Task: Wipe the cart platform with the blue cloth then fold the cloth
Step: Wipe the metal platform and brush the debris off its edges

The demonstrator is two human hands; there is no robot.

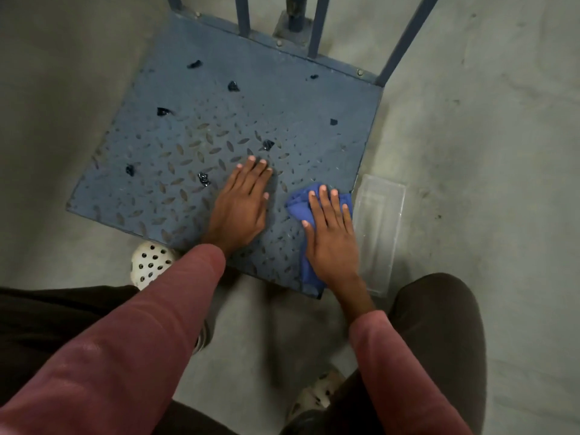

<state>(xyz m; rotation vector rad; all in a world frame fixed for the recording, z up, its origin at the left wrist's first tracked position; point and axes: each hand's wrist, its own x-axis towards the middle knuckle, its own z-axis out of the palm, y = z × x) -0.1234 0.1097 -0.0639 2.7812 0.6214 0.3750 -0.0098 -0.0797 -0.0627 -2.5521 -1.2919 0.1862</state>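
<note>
– Hands first: what are they doing?
– Both lie flat with straight fingers. The left hand [241,202] presses the bare cart platform [219,105] near its middle. The right hand [329,237], at its 3 o'clock, rests palm down on the blue cloth [298,205], with no fingers curled round it.
– Where's the cloth?
– It's bunched under that palm at the platform's 5 o'clock corner, with a tail reaching the near edge.
– How will it handle?
– Soft, light and limp, I'd judge. It should slide under pressure but might snag on the raised tread. For folding, pinch two corners and let it hang straight.
– What's around it?
– Black scraps [204,178] dot the platform from 9 to 12 o'clock of the left hand. A clear plastic box [376,230] sits on the floor at the cloth's 3 o'clock, and the handle bars [317,23] rise at 12.
</note>
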